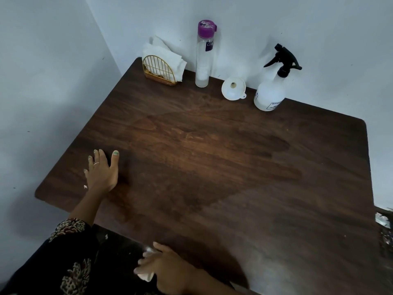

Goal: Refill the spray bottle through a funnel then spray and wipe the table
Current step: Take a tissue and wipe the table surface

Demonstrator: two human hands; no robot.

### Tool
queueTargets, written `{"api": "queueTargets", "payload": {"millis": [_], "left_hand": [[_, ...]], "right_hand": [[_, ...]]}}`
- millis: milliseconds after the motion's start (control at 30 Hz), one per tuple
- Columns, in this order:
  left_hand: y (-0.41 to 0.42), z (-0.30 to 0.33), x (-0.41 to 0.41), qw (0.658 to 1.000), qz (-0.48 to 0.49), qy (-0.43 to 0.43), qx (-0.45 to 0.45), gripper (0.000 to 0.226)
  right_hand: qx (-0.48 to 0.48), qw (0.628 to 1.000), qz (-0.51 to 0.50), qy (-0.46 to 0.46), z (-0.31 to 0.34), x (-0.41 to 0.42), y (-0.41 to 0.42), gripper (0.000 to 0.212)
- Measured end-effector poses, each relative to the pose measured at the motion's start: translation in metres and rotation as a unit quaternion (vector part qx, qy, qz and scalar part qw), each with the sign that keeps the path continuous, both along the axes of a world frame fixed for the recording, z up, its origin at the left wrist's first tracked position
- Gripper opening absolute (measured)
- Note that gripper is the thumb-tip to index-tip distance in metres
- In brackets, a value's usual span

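White tissue (145,275) is bunched under the right hand (168,267), fingers curled on it at the table's (319,188) near edge. Left hand (103,173) rests flat, fingers straight. Sprayer (271,90) and funnel (233,88) stand at the back; damp streaks suggest wiping is nearly done.

Along worktop (212,167) back edge, left to right: napkin holder (159,70) at back-left corner, water bottle (204,54), funnel (233,88), spray bottle (271,88).

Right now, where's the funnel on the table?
In the head view the white funnel lies at the table's far edge by the wall, between the purple-capped bottle and the spray bottle.
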State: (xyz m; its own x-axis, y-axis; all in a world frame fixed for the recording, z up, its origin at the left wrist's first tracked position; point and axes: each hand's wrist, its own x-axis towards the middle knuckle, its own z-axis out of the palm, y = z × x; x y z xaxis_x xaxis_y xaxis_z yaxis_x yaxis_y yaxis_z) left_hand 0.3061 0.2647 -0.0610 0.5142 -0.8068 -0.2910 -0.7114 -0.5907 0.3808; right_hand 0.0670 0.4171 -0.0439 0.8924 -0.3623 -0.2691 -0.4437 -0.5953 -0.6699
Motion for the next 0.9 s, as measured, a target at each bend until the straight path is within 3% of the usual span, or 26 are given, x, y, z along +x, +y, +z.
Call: {"api": "queueTargets", "payload": {"millis": [33, 67, 133, 233, 333, 400, 467, 500, 600, 667, 733, 900], "left_hand": [[0.000, -0.001, 0.001, 1.000, 0.000, 0.002, 0.001, 0.073], [0.000, 0.000, 0.001, 1.000, 0.001, 0.006, 0.002, 0.073], [-0.002, 0.002, 0.000, 0.999, 0.015, 0.032, -0.001, 0.072], [-0.003, 0.007, -0.013, 0.998, 0.022, 0.058, -0.018, 0.067], [0.003, 0.018, -0.048, 0.995, -0.012, 0.084, -0.048, 0.048], [0.012, 0.030, -0.083, 0.975, -0.038, 0.206, -0.078, 0.026], [0.028, 0.050, -0.124, 0.924, -0.039, 0.362, -0.113, 0.019], [0.037, 0.060, -0.143, 0.906, -0.049, 0.400, -0.133, 0.021], [0.063, 0.083, -0.182, 0.899, -0.174, 0.305, -0.261, 0.024], [0.072, 0.085, -0.195, 0.882, -0.276, 0.240, -0.298, 0.027], [0.074, 0.089, -0.203, 0.877, -0.314, 0.242, -0.272, 0.031], [0.072, 0.087, -0.210, 0.890, -0.303, 0.255, -0.225, 0.036]], "right_hand": [[0.053, 0.997, -0.032, -0.045, 0.005, -0.003, -0.004, 0.044], [0.160, 0.976, -0.130, -0.069, 0.011, -0.007, -0.013, 0.042], [0.311, 0.887, -0.316, -0.128, 0.027, -0.021, -0.035, 0.042], [0.385, 0.789, -0.438, -0.194, 0.043, -0.049, -0.057, 0.044], [0.448, 0.680, -0.524, -0.249, 0.056, -0.075, -0.080, 0.041], [0.461, 0.631, -0.550, -0.294, 0.065, -0.090, -0.090, 0.035], [0.462, 0.600, -0.565, -0.328, 0.072, -0.100, -0.098, 0.030], [0.459, 0.587, -0.573, -0.341, 0.075, -0.103, -0.100, 0.027], [0.447, 0.546, -0.610, -0.361, 0.080, -0.105, -0.103, 0.021], [0.446, 0.531, -0.623, -0.362, 0.083, -0.106, -0.101, 0.020], [0.438, 0.528, -0.637, -0.352, 0.084, -0.108, -0.098, 0.018], [0.452, 0.504, -0.645, -0.353, 0.083, -0.113, -0.091, 0.021]]}}
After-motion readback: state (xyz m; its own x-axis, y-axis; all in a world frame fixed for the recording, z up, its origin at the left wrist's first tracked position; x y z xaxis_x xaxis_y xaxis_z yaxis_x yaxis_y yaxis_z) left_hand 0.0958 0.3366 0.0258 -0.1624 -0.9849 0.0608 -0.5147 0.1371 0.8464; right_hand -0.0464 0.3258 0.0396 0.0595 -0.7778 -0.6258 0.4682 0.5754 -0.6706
